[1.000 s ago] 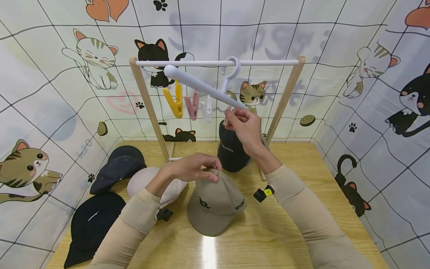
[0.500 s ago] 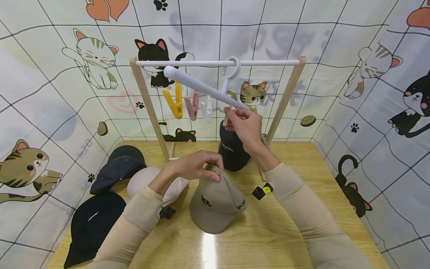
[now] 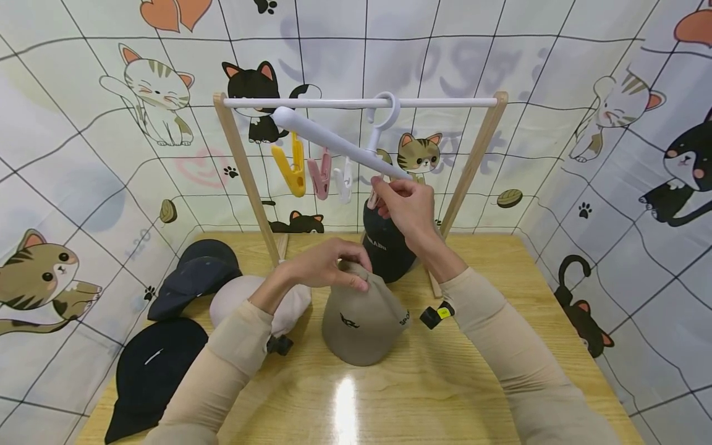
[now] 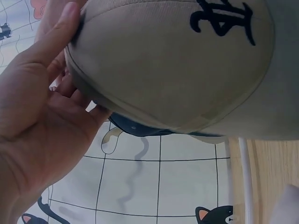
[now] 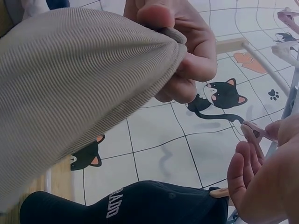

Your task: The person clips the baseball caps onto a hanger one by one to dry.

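My left hand (image 3: 334, 262) pinches the crown of a beige baseball cap (image 3: 361, 321) with dark lettering on its front and side. In the left wrist view the cap's front panel (image 4: 163, 65) fills much of the picture, with thumb and fingers at its edge. Up at a white hanger (image 3: 339, 145), my right hand (image 3: 413, 207) pinches a pale pink clothespin (image 3: 373, 196); the right wrist view shows this clothespin (image 5: 253, 130) between thumb and fingers. Behind that hand hangs a dark baseball cap (image 3: 384, 247) with pale letters, held by another clip (image 5: 219, 192).
A yellow clothespin (image 3: 292, 170), a pink one (image 3: 319, 176) and a white one (image 3: 344, 182) hang along the hanger. Its hook sits on the rack's white bar (image 3: 445, 102). On the table's left lie a navy cap (image 3: 194, 278), a pale cap (image 3: 239, 296) and a black hat (image 3: 156, 371).
The beige cap has risen and shifted slightly right with my left hand, its brim moving away from the table's front. My right hand stays at the clothespin almost unmoved.
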{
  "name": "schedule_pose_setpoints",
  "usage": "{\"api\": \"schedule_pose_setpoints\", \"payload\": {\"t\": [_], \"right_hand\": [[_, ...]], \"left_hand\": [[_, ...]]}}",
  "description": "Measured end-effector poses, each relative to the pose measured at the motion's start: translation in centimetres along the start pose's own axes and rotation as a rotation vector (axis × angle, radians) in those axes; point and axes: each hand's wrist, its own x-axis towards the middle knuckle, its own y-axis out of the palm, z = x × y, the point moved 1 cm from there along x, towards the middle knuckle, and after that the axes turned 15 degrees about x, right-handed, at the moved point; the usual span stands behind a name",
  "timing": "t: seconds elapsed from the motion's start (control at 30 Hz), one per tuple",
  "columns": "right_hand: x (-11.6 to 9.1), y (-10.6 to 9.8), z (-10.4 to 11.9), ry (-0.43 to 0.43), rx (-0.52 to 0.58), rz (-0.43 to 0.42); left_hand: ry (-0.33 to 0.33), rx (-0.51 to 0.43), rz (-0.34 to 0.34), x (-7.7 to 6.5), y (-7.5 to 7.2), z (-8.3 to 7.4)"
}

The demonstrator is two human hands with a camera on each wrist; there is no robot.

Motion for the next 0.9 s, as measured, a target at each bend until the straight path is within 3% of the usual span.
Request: {"api": "schedule_pose_setpoints", "payload": {"t": [0.33, 0.63, 0.9], "right_hand": [[0.0, -0.1, 0.5, -0.015, -0.036, 0.019], [0.0, 0.0, 0.6, -0.003, -0.042, 0.051], [-0.1, 0.1, 1.0, 0.02, -0.079, 0.067]], "left_hand": [[-0.097, -0.087, -0.044, 0.4, -0.6, 0.4], [-0.033, -0.081, -0.024, 0.7, -1.6, 0.6], [-0.011, -0.097, -0.08, 0.8, -2.0, 0.8]]}}
